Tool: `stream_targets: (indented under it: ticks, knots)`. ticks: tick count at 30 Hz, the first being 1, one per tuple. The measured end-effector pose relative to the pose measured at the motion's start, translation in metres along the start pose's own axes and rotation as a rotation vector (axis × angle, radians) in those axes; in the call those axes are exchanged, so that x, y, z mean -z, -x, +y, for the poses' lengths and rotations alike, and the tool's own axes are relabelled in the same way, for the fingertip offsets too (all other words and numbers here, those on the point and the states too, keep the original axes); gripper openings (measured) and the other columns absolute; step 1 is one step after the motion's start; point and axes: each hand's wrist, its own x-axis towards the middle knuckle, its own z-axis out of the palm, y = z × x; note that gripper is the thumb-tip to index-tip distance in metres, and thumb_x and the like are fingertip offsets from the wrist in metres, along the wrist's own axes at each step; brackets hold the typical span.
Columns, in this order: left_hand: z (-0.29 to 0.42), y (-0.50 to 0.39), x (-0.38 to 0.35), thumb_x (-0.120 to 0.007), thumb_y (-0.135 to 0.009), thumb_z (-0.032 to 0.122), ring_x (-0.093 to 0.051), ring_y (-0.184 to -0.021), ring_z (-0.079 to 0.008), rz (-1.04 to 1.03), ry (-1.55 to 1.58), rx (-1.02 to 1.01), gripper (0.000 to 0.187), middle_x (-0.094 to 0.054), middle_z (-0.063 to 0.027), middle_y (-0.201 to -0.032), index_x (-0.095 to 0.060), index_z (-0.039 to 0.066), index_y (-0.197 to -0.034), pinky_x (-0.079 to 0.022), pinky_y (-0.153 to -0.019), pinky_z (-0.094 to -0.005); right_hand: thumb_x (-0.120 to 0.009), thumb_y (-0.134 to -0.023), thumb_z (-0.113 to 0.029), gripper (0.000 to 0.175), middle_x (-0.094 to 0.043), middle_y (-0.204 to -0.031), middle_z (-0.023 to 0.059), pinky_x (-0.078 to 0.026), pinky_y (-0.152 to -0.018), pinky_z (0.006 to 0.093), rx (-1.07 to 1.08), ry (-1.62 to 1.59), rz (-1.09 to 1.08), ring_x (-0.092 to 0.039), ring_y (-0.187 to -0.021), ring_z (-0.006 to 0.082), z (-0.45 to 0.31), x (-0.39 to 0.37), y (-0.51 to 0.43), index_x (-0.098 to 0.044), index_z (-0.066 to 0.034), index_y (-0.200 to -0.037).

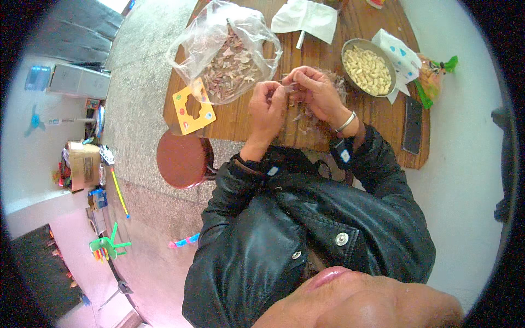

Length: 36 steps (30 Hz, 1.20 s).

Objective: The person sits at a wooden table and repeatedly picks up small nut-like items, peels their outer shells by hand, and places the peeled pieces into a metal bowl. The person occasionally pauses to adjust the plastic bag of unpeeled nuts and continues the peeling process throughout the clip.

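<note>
My left hand (pixel 268 102) and my right hand (pixel 318 92) meet over the near part of the wooden table (pixel 233 121), thumbs against bent fingers. A thin, pale papery garlic skin (pixel 289 87) spans the gap between the fingertips. Something purplish shows in the curl of the left fingers, mostly hidden. Loose dry skins (pixel 307 117) lie under and behind the right hand. Left of the hands sits a clear plastic bag (pixel 186 53), open, with many reddish and tan skins (pixel 231 67) inside. To the right, a round metal bowl (pixel 346 51) holds pale peeled cloves, likely garlic (pixel 367 69).
A yellow card with a cutout (pixel 208 117) overlaps the table's left edge, above a round brown stool (pixel 184 160). A white tissue (pixel 305 18) lies at the back. Right of the bowl are a tissue pack (pixel 398 53), a food bag (pixel 432 76) and a dark phone (pixel 412 125).
</note>
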Motion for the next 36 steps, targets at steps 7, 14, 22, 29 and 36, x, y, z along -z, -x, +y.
stream_targets:
  ticks: [7,14,22,29,36]
  knots:
    - [0.005,-0.002,0.001,-0.061,-0.089,0.012,-0.059,-0.076,-0.0237,0.034,-0.304,-0.27,0.008,-0.057,-0.0101,-0.085,-0.061,0.004,-0.092,-0.047,-0.064,-0.033,-0.056,-0.095,-0.019,0.015,-0.058,-0.081,0.0002,-0.045,-0.062,0.0235,0.079,-0.065,-0.017,-0.053,-0.071,0.0076,-0.012,-0.002,0.004,-0.061,-0.0044,-0.097]
    - [0.0,0.004,-0.001,-0.06,-0.086,0.009,-0.06,-0.088,-0.0323,-0.121,-0.501,-0.4,0.013,-0.06,-0.0115,-0.096,-0.065,0.01,-0.099,-0.05,-0.072,-0.0387,-0.07,-0.083,-0.016,0.011,-0.059,-0.072,0.001,-0.045,-0.056,0.026,0.877,1.022,0.659,-0.055,-0.062,0.0114,-0.055,0.006,0.016,-0.063,-0.0073,-0.084]
    - [0.005,-0.004,0.019,-0.057,-0.086,0.009,-0.061,-0.085,-0.0323,0.003,-0.553,-0.5,0.014,-0.06,-0.011,-0.095,-0.063,0.011,-0.099,-0.051,-0.069,-0.0414,-0.068,-0.08,-0.012,0.008,-0.055,-0.076,0.0062,-0.046,-0.059,0.0343,0.747,1.616,0.796,-0.055,-0.063,0.0221,-0.07,0.027,0.012,-0.062,-0.0111,-0.086]
    - [0.007,-0.047,0.081,-0.056,-0.087,0.012,-0.062,-0.087,-0.0341,0.162,-0.954,-0.419,0.015,-0.062,-0.0138,-0.097,-0.065,0.007,-0.098,-0.05,-0.073,-0.0434,-0.068,-0.08,-0.008,0.009,-0.054,-0.072,0.0048,-0.045,-0.054,0.0317,1.042,1.427,0.532,-0.055,-0.06,0.0195,-0.05,-0.005,0.02,-0.065,-0.0107,-0.088]
    - [-0.009,-0.09,0.102,-0.057,-0.085,0.02,-0.062,-0.09,-0.0348,-0.034,-1.336,-0.22,0.019,-0.062,-0.0139,-0.098,-0.068,0.012,-0.099,-0.051,-0.076,-0.0459,-0.068,-0.08,-0.007,0.008,-0.057,-0.073,0.005,-0.046,-0.054,0.0309,0.92,1.258,0.16,-0.056,-0.058,0.0189,-0.028,-0.019,0.02,-0.064,-0.0092,-0.087]
